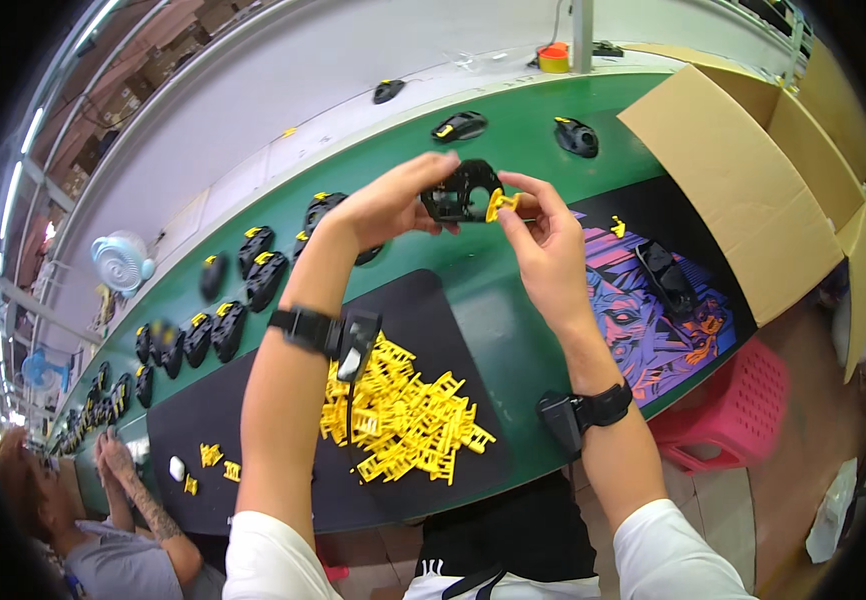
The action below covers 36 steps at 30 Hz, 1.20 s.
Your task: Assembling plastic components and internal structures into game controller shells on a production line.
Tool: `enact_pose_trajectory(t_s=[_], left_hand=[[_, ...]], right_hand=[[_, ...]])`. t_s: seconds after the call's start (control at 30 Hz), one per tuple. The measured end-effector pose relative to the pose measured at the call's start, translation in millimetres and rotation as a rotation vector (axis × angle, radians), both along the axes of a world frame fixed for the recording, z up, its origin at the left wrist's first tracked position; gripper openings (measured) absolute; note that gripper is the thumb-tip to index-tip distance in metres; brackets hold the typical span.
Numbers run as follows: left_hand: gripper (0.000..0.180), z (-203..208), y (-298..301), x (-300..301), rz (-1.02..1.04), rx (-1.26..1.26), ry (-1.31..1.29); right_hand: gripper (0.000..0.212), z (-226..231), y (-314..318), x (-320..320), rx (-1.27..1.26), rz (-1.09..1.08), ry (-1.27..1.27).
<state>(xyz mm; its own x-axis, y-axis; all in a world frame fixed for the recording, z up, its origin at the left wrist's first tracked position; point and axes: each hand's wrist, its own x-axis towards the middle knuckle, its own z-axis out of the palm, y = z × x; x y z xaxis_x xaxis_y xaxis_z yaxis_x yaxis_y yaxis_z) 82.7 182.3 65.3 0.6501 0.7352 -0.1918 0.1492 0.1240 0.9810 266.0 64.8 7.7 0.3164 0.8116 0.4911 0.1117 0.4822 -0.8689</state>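
Note:
Above the green table (513,320), my left hand (393,200) grips a black mouse shell (443,205) with an open, hollow inside. My right hand (548,235) pinches a small yellow plastic clip (500,206) against the shell's right edge; whether it is seated there I cannot tell. Below my hands, a heap of yellow ladder-shaped clips (408,420) lies on a black mat (413,295). To the right, another black shell (665,276) and a loose yellow clip (618,228) rest on a patterned mat (633,340).
Black mice with yellow parts (228,330) line the table's left side. Two more mice (577,137) lie farther back. An open cardboard box (733,170) stands at the right, above a pink stool (728,420). A co-worker (133,560) sits at lower left, hands together by the table.

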Motion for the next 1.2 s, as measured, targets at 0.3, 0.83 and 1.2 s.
enact_pose_trajectory(t_s=[0.3,0.83,1.2], left_hand=[[0.073,-37,-139,-82,0.234,0.173,-0.208],[0.044,-63,-165,-79,0.191,0.03,-0.474],[0.044,-65,-166,-77,0.202,-0.017,-0.496]], right_hand=[[0.019,8,-26,-37,0.154,0.247,-0.368],[0.018,2,-36,-62,0.215,0.215,-0.365],[0.019,4,-36,-60,0.258,0.242,-0.419]])
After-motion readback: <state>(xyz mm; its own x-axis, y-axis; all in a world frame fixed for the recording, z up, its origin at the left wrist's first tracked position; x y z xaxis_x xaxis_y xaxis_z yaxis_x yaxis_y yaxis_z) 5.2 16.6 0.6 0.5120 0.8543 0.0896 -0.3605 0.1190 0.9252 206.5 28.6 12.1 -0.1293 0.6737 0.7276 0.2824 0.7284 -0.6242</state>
